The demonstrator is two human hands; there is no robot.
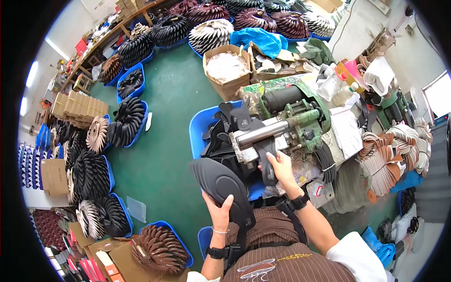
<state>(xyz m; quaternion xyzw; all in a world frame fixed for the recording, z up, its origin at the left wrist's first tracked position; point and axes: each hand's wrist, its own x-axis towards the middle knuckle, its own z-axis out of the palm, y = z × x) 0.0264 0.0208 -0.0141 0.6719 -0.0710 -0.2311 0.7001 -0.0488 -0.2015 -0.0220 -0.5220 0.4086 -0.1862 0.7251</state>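
A black contoured shoe sole point(224, 184) is held tilted in front of me by my left hand point(218, 215), whose thumb lies along its near edge. My right hand point(283, 172) pinches a black sandal strap point(268, 165), which reaches up to the tip of the green machine's metal arm point(260, 135). Some of the right fingers are hidden behind the strap. Just beyond the sole, a blue bin point(196, 129) contains more black sandal parts point(218, 134), partly covered by the sole and machine.
The green machine point(305, 117) stands on a cluttered bench, with a bundle of black strips point(325, 162) hanging beside it. An open cardboard box point(226, 70) stands behind. Blue bins of fanned soles point(127, 122) line the left; stacked brown and white pieces point(383, 160) lie right.
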